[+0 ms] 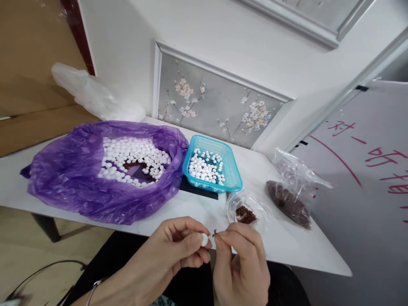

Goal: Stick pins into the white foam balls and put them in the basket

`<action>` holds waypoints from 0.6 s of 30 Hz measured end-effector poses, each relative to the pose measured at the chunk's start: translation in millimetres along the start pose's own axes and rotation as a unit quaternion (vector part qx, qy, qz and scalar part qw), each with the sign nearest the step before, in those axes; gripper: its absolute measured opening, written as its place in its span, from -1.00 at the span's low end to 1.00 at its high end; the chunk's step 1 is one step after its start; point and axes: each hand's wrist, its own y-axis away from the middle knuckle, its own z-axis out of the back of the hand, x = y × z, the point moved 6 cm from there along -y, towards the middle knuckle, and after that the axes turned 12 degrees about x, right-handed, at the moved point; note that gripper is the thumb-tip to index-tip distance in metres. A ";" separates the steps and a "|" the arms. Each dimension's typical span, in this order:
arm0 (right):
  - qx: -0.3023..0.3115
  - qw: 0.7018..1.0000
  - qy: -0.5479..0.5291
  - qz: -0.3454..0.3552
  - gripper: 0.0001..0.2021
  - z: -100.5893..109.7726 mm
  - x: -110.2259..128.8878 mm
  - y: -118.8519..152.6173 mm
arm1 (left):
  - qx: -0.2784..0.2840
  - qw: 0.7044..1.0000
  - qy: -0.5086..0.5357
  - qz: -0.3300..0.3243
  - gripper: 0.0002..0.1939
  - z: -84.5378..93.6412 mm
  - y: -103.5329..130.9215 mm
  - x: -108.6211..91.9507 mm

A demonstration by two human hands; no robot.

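Observation:
Between thumb and fingers, my left hand point(178, 246) pinches a small white ball point(204, 240). My right hand point(244, 263) is close beside it, thumb and forefinger closed on a tiny dark reddish-brown piece point(214, 233), too small to name more exactly. The piece's tip points up, a short gap from the ball. Just behind the right hand, a clear plastic bowl point(230, 208) holds more dark brown bits point(245, 214). Farther back is a turquoise basket point(235, 172) with many white balls point(204, 169) inside.
A purple plastic bag point(73, 178), opened wide, holds white balls at the left. A clear bag of brown material point(288, 202) lies right on the white table point(191, 212). Behind are a framed flower picture point(216, 97), a whiteboard point(360, 170) and a cardboard box point(38, 63).

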 end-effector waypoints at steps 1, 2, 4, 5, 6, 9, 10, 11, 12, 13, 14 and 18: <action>0.005 1.000 0.003 0.004 -0.79 -1.4 0.8 0.5 | 0.002 1.000 0.004 -0.001 -0.82 -0.1 -0.3 1.1; 0.009 1.000 0.004 0.012 -0.79 -2.6 2.0 0.5 | 0.002 1.000 0.008 -0.001 -0.83 -0.1 -0.4 2.1; 0.016 0.999 0.000 0.031 -0.78 -4.6 4.3 -0.4 | -0.002 1.000 0.024 -0.004 -0.84 -0.5 -0.3 3.4; 0.019 0.999 -0.005 0.036 -0.78 -5.3 4.8 -1.2 | -0.006 0.999 0.033 -0.009 -0.85 -0.5 0.0 3.5; 0.022 0.999 -0.010 0.038 -0.78 -5.9 4.9 -2.0 | -0.009 0.999 0.041 -0.011 -0.85 -0.8 0.3 3.7; 0.033 0.999 -0.023 0.034 -0.77 -6.9 3.9 -4.3 | -0.013 0.998 0.052 -0.014 -0.87 -1.9 1.2 4.4; 0.037 0.998 -0.026 0.034 -0.77 -7.0 3.8 -4.8 | -0.011 0.999 0.050 -0.014 -0.87 -2.4 1.2 4.3; 0.041 0.998 -0.030 0.035 -0.77 -7.1 3.9 -5.2 | -0.010 0.999 0.047 -0.016 -0.87 -2.7 1.1 3.9; 0.043 0.998 -0.034 0.037 -0.77 -7.0 4.2 -5.5 | -0.009 0.999 0.040 -0.017 -0.87 -2.8 0.8 3.4; 0.045 0.997 -0.038 0.040 -0.76 -7.0 4.6 -5.7 | -0.010 0.999 0.032 -0.020 -0.86 -2.5 0.6 2.6; 0.047 0.997 -0.042 0.045 -0.76 -6.9 5.4 -5.9 | -0.010 0.999 0.021 -0.022 -0.85 -2.2 0.2 1.8; 0.047 0.996 -0.050 0.063 -0.74 -6.1 9.1 -6.9 | 0.003 0.999 -0.009 -0.030 -0.86 -1.0 -0.8 -0.3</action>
